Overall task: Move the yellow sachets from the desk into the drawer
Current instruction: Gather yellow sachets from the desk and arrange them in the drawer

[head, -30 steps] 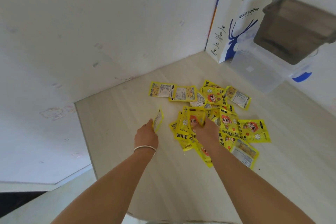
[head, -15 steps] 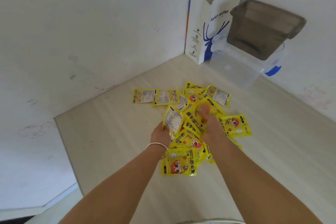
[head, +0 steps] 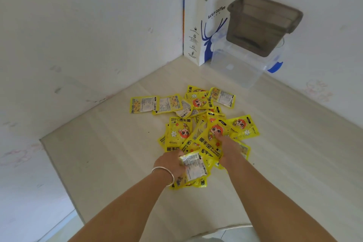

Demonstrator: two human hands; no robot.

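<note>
sachets (head: 198,124) lie heaped on the worktop (head: 102,153), spreading straight ahead of both my hands. my left hand (head: 170,163) grips a bunch at the near edge; my right hand (head: 228,146) lies pressed on the heap, nearer the far ones. no drawer in view.

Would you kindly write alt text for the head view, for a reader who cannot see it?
Two bare hands gather a pile of yellow sachets on a pale desk: the left hand grips a sachet, the right hand rests on the pile. A paper bag and stacked plastic boxes stand in the corner.
</note>
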